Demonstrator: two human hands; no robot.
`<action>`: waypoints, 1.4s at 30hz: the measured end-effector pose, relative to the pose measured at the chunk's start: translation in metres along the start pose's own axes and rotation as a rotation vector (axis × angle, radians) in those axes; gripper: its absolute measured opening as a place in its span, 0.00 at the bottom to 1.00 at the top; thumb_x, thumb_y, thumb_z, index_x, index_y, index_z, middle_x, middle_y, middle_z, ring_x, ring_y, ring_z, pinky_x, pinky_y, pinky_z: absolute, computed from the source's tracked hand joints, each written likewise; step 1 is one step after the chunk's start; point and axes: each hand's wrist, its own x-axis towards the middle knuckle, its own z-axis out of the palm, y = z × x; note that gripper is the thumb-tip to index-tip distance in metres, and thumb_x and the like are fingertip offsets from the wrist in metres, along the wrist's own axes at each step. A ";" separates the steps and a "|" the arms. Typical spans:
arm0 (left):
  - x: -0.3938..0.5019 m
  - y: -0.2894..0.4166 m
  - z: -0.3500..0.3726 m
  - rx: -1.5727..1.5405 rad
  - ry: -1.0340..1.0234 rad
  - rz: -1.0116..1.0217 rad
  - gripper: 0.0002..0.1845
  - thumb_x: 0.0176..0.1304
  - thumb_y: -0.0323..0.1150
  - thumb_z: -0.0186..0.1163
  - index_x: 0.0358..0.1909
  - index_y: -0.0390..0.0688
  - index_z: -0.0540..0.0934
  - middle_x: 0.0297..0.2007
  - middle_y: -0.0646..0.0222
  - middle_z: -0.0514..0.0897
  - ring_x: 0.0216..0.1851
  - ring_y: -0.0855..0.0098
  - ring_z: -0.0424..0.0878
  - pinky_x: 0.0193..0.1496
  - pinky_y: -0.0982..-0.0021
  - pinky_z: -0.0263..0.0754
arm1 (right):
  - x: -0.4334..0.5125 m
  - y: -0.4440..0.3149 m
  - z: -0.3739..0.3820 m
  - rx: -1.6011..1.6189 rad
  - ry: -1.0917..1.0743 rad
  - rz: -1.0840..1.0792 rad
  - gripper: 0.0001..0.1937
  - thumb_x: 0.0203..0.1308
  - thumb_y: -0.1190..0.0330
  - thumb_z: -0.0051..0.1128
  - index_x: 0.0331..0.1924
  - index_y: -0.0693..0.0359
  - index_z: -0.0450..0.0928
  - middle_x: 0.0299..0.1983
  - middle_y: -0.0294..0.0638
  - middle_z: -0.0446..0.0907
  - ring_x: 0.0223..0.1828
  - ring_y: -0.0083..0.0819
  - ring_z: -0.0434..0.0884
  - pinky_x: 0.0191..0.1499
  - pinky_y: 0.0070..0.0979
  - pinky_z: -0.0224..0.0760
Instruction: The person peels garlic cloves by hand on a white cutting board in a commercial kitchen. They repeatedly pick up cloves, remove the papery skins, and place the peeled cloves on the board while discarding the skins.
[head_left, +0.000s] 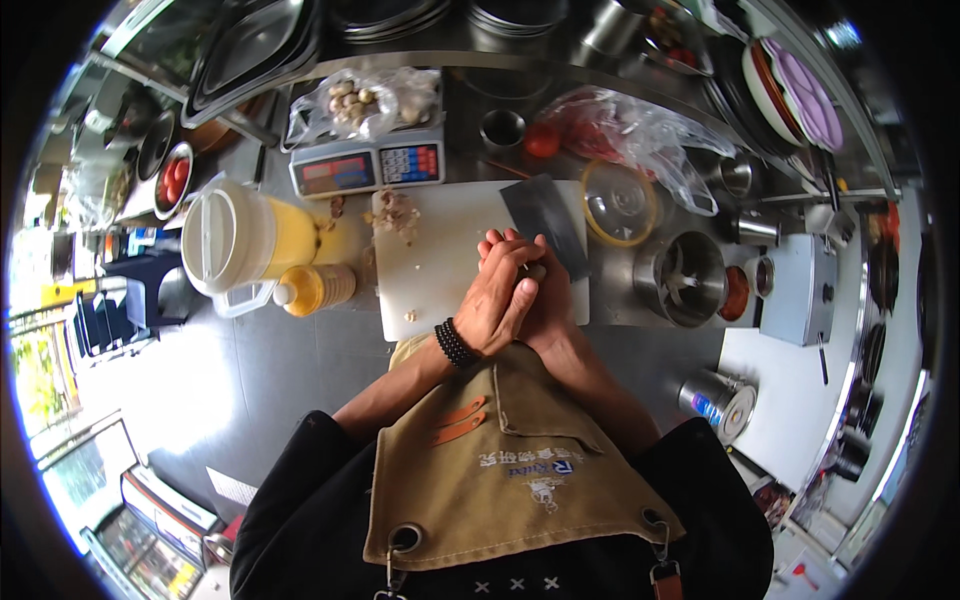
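Observation:
My left hand (491, 300), with a black beaded bracelet on its wrist, lies against my right hand (553, 304) above the near right part of a white cutting board (450, 262). The fingers of both hands overlap. A small dark thing (534, 273) shows in the gap between them, too hidden to name. Just beyond my hands, the dark, broad blade of a cleaver (544, 217) rests on the board; its handle is not visible. A pile of garlic skins (396, 214) lies at the board's far left corner, and a small scrap (410, 316) near its front edge.
Left stand a lidded pitcher of yellow liquid (292, 236) and an oil bottle (319, 290). Behind is a digital scale (367, 166) bearing bagged bulbs (351, 103). Right are a clear yellow-rimmed lid (619, 202), a bladed blender bowl (679, 277) and a plastic bag (630, 131). A shelf edge (465, 58) overhangs.

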 end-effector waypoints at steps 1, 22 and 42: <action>0.004 0.001 0.004 -0.029 0.001 0.005 0.13 0.73 0.30 0.47 0.53 0.33 0.71 0.51 0.52 0.78 0.43 0.60 0.80 0.47 0.69 0.74 | -0.003 -0.005 0.000 0.013 -0.001 -0.031 0.23 0.75 0.49 0.38 0.56 0.59 0.75 0.60 0.43 0.76 0.66 0.39 0.70 0.69 0.35 0.62; 0.021 0.027 -0.023 0.319 -0.066 0.060 0.15 0.50 0.22 0.68 0.43 0.41 0.83 0.49 0.59 0.77 0.51 0.54 0.74 0.53 0.57 0.72 | -0.039 -0.008 0.043 -0.230 0.041 -0.231 0.20 0.74 0.47 0.41 0.40 0.55 0.75 0.59 0.45 0.78 0.57 0.33 0.76 0.62 0.34 0.67; 0.014 0.029 -0.023 0.154 -0.018 -0.030 0.09 0.59 0.18 0.60 0.40 0.36 0.74 0.37 0.57 0.77 0.39 0.56 0.77 0.41 0.62 0.74 | -0.052 -0.002 0.036 -0.536 0.146 -0.381 0.09 0.71 0.66 0.55 0.47 0.63 0.78 0.36 0.37 0.83 0.37 0.23 0.82 0.39 0.22 0.74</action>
